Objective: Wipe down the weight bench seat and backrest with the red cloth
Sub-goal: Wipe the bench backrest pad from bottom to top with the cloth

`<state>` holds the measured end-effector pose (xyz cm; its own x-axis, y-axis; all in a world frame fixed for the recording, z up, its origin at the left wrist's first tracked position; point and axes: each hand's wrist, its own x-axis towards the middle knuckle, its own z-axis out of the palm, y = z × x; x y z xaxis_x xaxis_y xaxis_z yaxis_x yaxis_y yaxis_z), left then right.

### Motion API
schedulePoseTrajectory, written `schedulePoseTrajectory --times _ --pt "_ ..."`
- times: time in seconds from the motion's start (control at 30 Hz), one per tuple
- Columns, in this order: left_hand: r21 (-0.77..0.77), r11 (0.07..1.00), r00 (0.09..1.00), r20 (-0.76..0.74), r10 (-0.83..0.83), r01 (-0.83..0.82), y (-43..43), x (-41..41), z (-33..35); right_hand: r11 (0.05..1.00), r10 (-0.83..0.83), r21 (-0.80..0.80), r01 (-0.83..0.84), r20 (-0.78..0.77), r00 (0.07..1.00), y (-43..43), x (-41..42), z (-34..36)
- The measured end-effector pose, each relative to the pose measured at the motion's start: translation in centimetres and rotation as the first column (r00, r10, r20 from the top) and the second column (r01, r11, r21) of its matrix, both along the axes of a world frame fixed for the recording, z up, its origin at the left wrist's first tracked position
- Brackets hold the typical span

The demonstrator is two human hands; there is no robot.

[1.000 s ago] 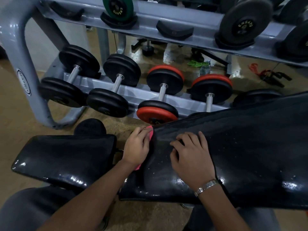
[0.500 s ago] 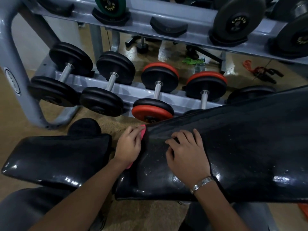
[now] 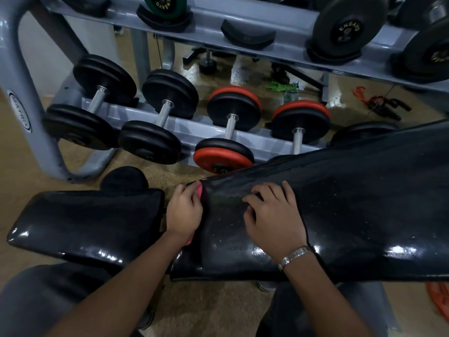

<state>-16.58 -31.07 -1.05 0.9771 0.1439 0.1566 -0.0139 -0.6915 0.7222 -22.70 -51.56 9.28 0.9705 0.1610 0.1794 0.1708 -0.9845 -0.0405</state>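
Little has changed in the past second: both hands sit where they were, and only the view has drifted slightly. At the narrow lower end of the black backrest (image 3: pixel 340 210), the red cloth (image 3: pixel 199 192) is pressed against the pad's end edge under the left hand (image 3: pixel 185 212), so that only a sliver shows past the fingertips and another below the heel of the palm. That hand's fingers lie close together, flat over the cloth. The right hand (image 3: pixel 274 220), a metal watch (image 3: pixel 294 257) at its wrist, rests on the backrest's top face just beside it, fingers loosely curled and slightly spread, holding nothing. The seat (image 3: pixel 92 224) lies to the left, across a small gap. Behind stands a grey rack (image 3: pixel 21 76) of dumbbells (image 3: pixel 160 117).

The step in hand appears to be wiping the backrest's end edge. Next, the cloth would likely need drawing along the pad's long surface, or across the gap onto the seat, with firm, even pressure.
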Motion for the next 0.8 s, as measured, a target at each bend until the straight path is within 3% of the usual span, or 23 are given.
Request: schedulePoseTrajectory --times 0.07,0.1,0.17,0.23,0.3,0.37,0.43,0.5,0.57,0.63,0.7,0.77,0.8 --pt "-0.001 0.992 0.987 -0.095 0.126 -0.127 -1.9 0.5 1.1 1.000 0.000 -0.001 0.000 0.000 1.000 0.1 0.0 0.1" --pt "-0.002 0.994 0.991 -0.066 0.113 -0.114 -2.7 0.0 1.6 1.000 0.000 -0.003 0.000 0.001 1.000 0.1 -0.1 0.1" --pt "0.000 0.999 0.996 0.080 -0.047 0.047 -3.0 -2.4 1.8 1.000 0.000 -0.010 0.000 0.007 1.000 0.1 -0.2 0.1" --pt "0.045 0.959 0.938 0.200 -0.282 0.279 -1.5 -5.3 1.0 1.000 0.001 -0.006 -0.001 0.012 1.000 0.1 -0.3 0.0" --pt "0.106 0.911 0.878 0.245 -0.412 0.398 0.4 -6.7 0.1 1.000 0.002 0.001 -0.002 0.013 1.000 0.0 -0.2 -0.2" --pt "0.080 0.947 0.920 0.224 -0.321 0.311 1.1 -6.5 -0.4 1.000 0.005 0.003 -0.005 0.014 1.000 0.0 -0.2 -0.2" --pt "0.011 0.997 0.993 0.087 -0.081 0.080 0.0 -5.1 -0.2 1.000 0.002 0.002 -0.002 0.019 1.000 0.0 -0.1 -0.2" --pt "-0.005 1.000 1.000 0.007 0.011 -0.011 -2.0 -4.2 0.8 1.000 0.000 -0.002 0.000 0.026 1.000 0.0 -0.1 -0.1" --pt "0.014 0.996 0.991 0.098 -0.087 0.086 -3.4 -5.2 1.5 1.000 0.004 -0.006 -0.004 0.037 0.999 0.0 -0.1 -0.2" --pt "0.057 0.956 0.932 0.215 -0.293 0.287 -3.0 -7.5 1.5 1.000 0.009 -0.004 -0.009 0.044 0.999 0.0 -0.2 -0.3" --pt "0.113 0.903 0.872 0.237 -0.429 0.414 -1.1 -8.5 0.9 1.000 0.014 -0.004 -0.014 0.037 0.999 0.1 -0.3 -0.4" --pt "0.137 0.927 0.910 0.187 -0.369 0.348 -0.1 -7.9 0.5 1.000 0.017 -0.003 -0.016 0.036 0.999 0.1 -0.3 -0.3" --pt "0.103 0.965 0.958 0.131 -0.255 0.242 -0.3 -7.1 0.6 1.000 0.016 0.000 -0.016 0.037 0.999 0.1 -0.2 -0.2"
